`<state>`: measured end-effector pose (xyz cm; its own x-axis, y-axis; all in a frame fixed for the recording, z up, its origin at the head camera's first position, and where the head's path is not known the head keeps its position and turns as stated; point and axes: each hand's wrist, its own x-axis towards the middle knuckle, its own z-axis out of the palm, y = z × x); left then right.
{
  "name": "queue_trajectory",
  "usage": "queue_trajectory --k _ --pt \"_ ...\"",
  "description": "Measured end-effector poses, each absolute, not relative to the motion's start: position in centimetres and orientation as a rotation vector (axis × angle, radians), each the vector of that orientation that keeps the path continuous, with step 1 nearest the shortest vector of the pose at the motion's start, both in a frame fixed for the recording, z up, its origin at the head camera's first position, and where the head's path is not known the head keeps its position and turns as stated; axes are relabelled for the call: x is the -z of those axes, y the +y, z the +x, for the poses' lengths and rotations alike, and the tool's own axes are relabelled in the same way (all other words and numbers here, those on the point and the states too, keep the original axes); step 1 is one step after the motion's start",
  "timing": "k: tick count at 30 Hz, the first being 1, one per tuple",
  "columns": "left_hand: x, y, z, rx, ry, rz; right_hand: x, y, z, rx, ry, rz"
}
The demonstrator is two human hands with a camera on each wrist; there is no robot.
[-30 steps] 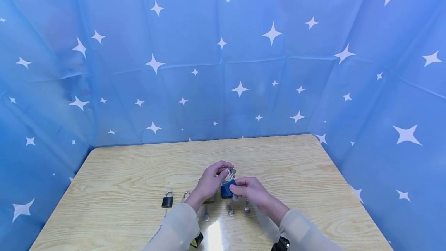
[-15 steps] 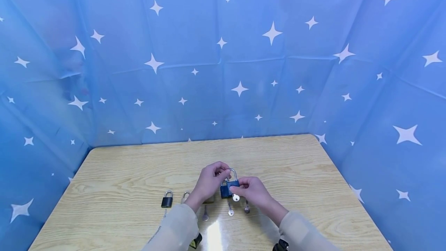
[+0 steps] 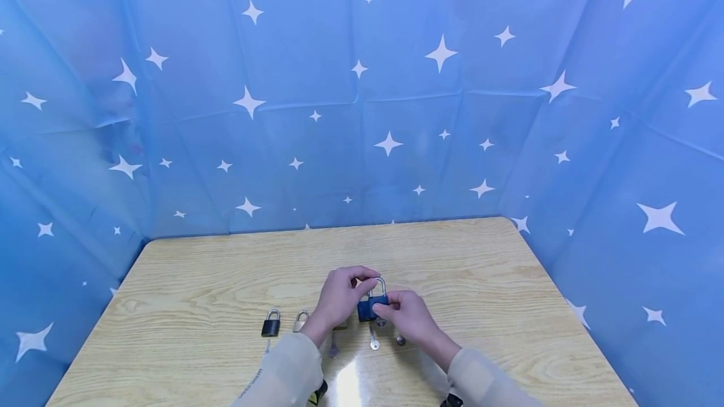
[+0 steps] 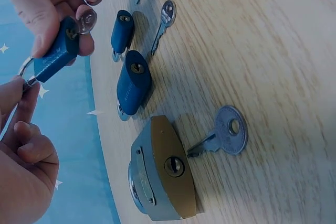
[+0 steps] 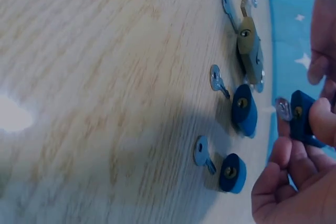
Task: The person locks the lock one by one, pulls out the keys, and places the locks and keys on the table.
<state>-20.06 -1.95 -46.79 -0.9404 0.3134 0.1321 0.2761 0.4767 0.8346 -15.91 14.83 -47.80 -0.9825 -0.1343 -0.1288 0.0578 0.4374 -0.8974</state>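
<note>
My right hand (image 3: 415, 318) grips the body of a blue padlock (image 3: 378, 304) above the table, thumb on its face. A small key (image 4: 86, 21) lies at that hand's fingers, beside the padlock's visible keyhole. My left hand (image 3: 339, 297) pinches the padlock's metal shackle (image 4: 25, 67). Whether the shackle is locked into the body I cannot tell. Below, two more blue padlocks lie on the table, a larger one (image 4: 134, 83) and a smaller one (image 5: 232, 173), with a brass padlock (image 4: 163, 171) beside them.
Loose keys lie before the padlocks: one by the brass padlock (image 4: 230, 130), another key (image 5: 202, 151) by the smaller blue one. A black padlock (image 3: 271, 324) and a pale padlock (image 3: 301, 321) stand to the left. A dark padlock (image 3: 318, 392) shows partly beside the left sleeve. Blue star-printed cloth (image 3: 362, 112) surrounds the table.
The held padlock's shackle has gone from tilted and swung aside to upright over the body. My left hand has come slightly lower and nearer; my right hand keeps its grip.
</note>
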Motion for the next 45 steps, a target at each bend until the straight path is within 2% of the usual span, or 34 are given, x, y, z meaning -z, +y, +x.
queue_trajectory --k 12,29,45 --pt "46.2 -1.8 -20.1 -1.325 2.769 0.535 48.1 14.4 -15.7 1.522 2.594 -0.025" --pt "45.9 -1.8 -19.9 -1.129 2.878 0.714 47.5 13.5 -15.1 1.604 2.561 0.120" --pt "46.8 -1.9 -19.9 -1.105 2.921 0.677 48.0 13.7 -15.4 1.558 2.550 0.067"
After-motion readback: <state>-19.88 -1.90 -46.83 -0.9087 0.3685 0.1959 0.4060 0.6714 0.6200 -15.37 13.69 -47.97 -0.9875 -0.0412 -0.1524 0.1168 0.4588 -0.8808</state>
